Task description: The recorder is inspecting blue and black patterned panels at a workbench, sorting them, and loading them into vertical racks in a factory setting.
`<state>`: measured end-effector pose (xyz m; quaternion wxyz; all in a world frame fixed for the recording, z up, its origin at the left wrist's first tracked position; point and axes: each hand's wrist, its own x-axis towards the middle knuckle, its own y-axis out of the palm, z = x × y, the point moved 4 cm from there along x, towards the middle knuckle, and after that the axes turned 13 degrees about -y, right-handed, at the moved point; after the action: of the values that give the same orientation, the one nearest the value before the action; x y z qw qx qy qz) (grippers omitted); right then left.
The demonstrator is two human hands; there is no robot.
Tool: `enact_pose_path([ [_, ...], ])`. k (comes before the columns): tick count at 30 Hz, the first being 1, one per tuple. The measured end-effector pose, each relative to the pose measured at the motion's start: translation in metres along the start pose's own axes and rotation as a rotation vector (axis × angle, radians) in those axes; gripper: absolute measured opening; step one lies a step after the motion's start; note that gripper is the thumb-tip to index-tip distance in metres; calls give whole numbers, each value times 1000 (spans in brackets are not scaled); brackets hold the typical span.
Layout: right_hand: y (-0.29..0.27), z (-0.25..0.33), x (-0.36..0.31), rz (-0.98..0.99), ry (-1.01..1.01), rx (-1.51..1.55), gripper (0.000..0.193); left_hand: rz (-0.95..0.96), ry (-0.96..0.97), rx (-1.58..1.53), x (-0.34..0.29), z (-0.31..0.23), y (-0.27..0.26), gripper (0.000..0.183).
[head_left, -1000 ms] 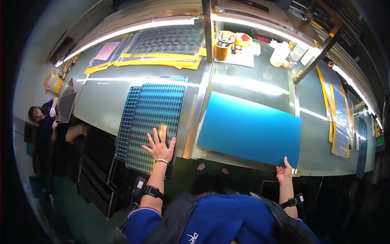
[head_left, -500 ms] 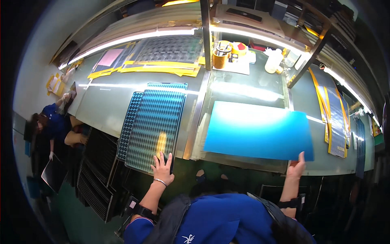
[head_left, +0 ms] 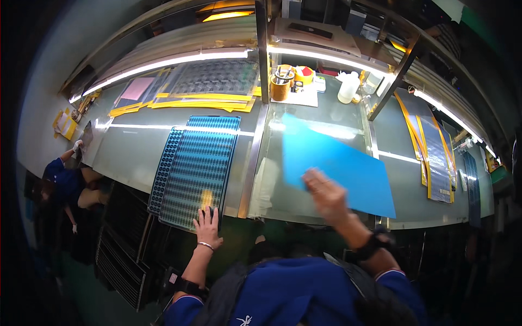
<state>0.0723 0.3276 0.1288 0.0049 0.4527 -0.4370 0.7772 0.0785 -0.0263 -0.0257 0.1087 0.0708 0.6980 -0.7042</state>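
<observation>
My left hand lies with fingers apart on the near edge of a dark panel with a blue-green dotted pattern. A second, narrower patterned panel sticks out from under its left side. To the right, a plain bright blue sheet lies at a slant over the glass-topped table. My right hand is over the near left edge of that sheet, smeared by motion. Whether its fingers grip the edge cannot be made out.
A metal post rises between the two work areas. Behind stand a brown cup of tools and a white bottle. Yellow-edged films lie at the back left, others at right. Dark racks stand below; a co-worker is at far left.
My right hand has moved left from the blue sheet's near right corner to its near left edge. The sheet has turned to a slant. My left hand stays on the patterned panel.
</observation>
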Motion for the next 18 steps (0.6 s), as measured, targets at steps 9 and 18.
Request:
enact_pose_path([
  [9,142,3,-66,193,90,-20,37,57,214,-237,8,34,-12,80],
  [18,177,-4,-3,323,37,298,47,-236,492,-453,-15,45,11,18],
])
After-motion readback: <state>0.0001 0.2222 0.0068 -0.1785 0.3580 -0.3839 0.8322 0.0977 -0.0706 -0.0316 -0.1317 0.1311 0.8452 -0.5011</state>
